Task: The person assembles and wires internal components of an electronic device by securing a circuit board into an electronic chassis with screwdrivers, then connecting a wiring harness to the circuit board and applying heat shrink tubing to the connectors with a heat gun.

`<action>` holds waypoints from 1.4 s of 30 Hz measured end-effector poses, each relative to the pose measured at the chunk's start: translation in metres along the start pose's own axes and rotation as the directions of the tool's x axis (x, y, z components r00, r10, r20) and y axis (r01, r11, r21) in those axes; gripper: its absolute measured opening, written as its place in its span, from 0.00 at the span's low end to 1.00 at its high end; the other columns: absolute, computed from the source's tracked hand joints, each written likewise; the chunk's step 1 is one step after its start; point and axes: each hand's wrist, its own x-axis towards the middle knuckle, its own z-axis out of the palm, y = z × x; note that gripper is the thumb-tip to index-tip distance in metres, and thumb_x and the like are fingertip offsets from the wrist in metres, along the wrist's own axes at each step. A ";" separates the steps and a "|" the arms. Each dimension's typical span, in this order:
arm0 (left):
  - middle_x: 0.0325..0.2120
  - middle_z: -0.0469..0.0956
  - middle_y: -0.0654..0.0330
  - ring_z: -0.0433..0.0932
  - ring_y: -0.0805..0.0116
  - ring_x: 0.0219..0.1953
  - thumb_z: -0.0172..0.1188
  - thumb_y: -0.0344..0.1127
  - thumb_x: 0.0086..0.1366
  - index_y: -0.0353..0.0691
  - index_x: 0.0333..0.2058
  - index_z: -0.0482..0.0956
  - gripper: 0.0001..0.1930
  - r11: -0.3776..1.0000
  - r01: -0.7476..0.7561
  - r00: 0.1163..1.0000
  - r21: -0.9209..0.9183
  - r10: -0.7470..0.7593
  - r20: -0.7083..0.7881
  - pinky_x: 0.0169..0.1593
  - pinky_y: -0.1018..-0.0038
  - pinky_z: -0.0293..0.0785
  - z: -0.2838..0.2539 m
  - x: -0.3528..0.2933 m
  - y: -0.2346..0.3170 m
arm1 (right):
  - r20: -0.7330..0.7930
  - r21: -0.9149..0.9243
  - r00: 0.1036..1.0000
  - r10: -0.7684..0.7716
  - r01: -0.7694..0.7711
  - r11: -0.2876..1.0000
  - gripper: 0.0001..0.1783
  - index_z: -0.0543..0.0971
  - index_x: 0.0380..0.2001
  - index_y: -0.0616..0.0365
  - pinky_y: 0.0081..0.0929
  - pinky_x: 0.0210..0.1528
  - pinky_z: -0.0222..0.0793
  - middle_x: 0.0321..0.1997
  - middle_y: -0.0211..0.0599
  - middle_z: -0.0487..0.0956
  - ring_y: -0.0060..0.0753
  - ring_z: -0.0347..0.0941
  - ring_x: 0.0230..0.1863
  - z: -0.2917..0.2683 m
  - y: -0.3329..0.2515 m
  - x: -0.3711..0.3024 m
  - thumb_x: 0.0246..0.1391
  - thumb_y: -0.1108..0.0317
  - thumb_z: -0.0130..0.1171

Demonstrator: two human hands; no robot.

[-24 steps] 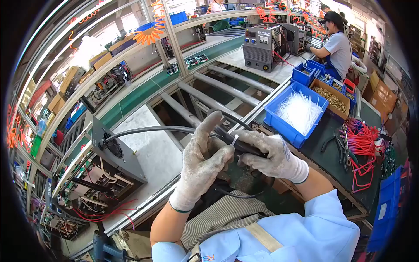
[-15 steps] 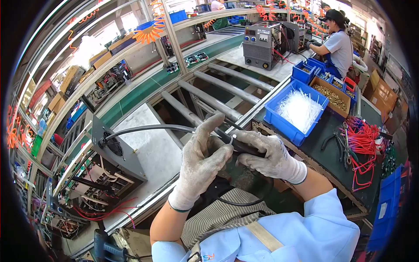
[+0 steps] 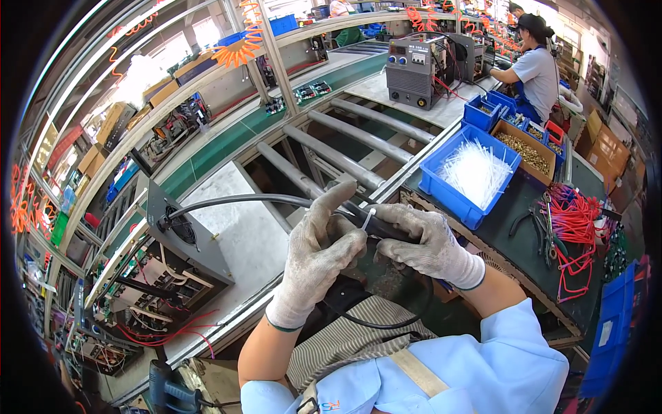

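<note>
A thick black cable (image 3: 241,198) arches out of the grey panel of an open-sided machine (image 3: 196,245) at left and runs into my gloved hands. My left hand (image 3: 314,259) is closed, thumb and fingers pinching at the cable and a thin white cable tie (image 3: 369,218) there. The tie stands up in the gap between both hands; whether it is fastened is unclear. Wrapped over the black cable just to the right is my right hand (image 3: 431,247), its fingertips partly hidden. A loop of black cable (image 3: 386,324) hangs below them over my striped apron.
At right, a blue bin (image 3: 452,208) of white cable ties stands beside a carton of brass-coloured fittings (image 3: 527,153). Pliers (image 3: 534,224) and red wires (image 3: 576,224) lie nearby. Metal rollers (image 3: 331,155) stretch ahead. A co-worker (image 3: 538,76) stands by another grey machine (image 3: 410,72).
The white tie shows longer and more upright between my hands. My right fingers have shifted slightly on the cable; the cable loop below has swung a little lower.
</note>
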 end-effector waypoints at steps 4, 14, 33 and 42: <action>0.26 0.74 0.66 0.70 0.83 0.27 0.65 0.30 0.60 0.31 0.64 0.61 0.35 1.000 0.001 1.000 0.005 -0.001 0.005 0.31 0.85 0.66 0.006 -0.003 -0.003 | 0.000 -0.138 0.988 -0.157 0.156 0.978 0.29 0.70 0.60 0.65 0.22 0.51 0.73 0.54 0.43 0.78 0.20 0.74 0.47 -0.003 0.003 -0.008 0.55 0.74 0.64; 0.26 0.75 0.65 0.71 0.83 0.26 0.61 0.27 0.64 0.30 0.60 0.66 0.27 0.959 0.013 0.990 0.283 0.028 -0.141 0.30 0.84 0.68 0.035 -0.008 -0.011 | 0.122 -0.435 0.866 -0.485 0.485 0.758 0.30 0.71 0.59 0.65 0.34 0.56 0.74 0.55 0.52 0.77 0.49 0.77 0.54 -0.013 0.022 -0.016 0.51 0.76 0.63; 0.35 0.82 0.58 0.80 0.70 0.38 0.60 0.21 0.61 0.31 0.35 0.79 0.03 0.923 -0.322 0.940 0.209 0.338 -0.043 0.42 0.75 0.76 0.039 -0.041 -0.054 | -0.104 -0.335 0.994 0.025 -0.059 0.940 0.24 0.75 0.52 0.71 0.21 0.30 0.71 0.33 0.38 0.80 0.23 0.75 0.28 -0.011 0.013 -0.022 0.48 0.80 0.59; 0.47 0.76 0.53 0.72 0.55 0.55 0.72 0.39 0.46 0.41 0.45 0.77 0.26 0.261 -0.382 0.843 0.887 0.491 0.219 0.60 0.53 0.62 0.009 -0.036 -0.022 | 0.338 -0.022 0.843 0.419 -0.438 0.899 0.30 0.75 0.55 0.64 0.16 0.27 0.68 0.31 0.29 0.78 0.15 0.71 0.26 -0.022 0.020 -0.013 0.47 0.70 0.69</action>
